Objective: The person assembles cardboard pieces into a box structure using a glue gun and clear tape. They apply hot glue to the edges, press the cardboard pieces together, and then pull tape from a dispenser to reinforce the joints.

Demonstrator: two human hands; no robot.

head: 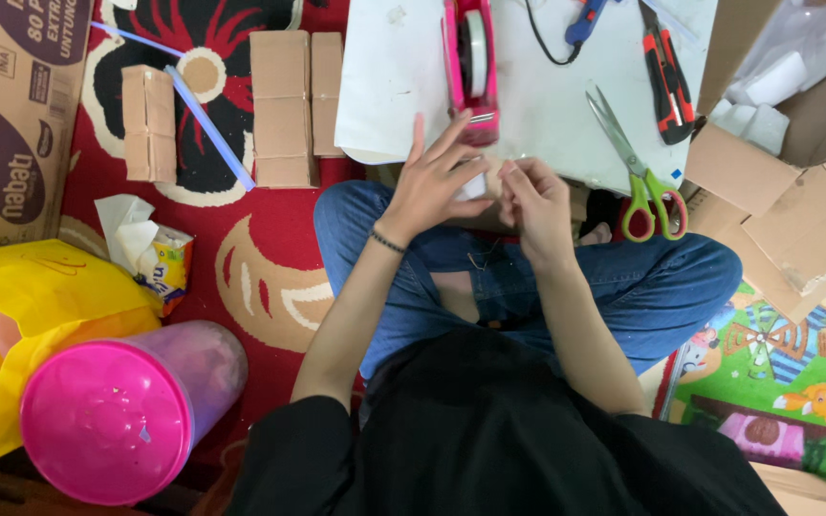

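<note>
Over the lap of a person seated cross-legged on a red patterned rug (260, 258), at the near edge of a white board (547, 105), both hands meet on one small pale piece (475, 186), apparently a bit of tape or paper; it is mostly hidden and I cannot tell which. Left hand (432, 186): thumb and forefinger seem to pinch the piece, the other fingers fanned out and up. Right hand (537, 205): fingers curled in, tips pressed onto the same piece. Pink tape dispenser (470, 62): lying on the board just beyond the fingertips. Green-handled scissors (638, 177): at the board's near right corner, blades pointing away. Red and black utility knife (666, 76): farther back on the right side. Small cardboard boxes (284, 105): stacked off the board's left edge, with another (148, 122) well apart to the left. Pink-lidded container (112, 416): on its side at the rug's near left. As a judgement, the work goes best with the piece kept taut between the two pinches, fingertips on its edges only, and the fanned fingers kept clear of any sticky face.
</note>
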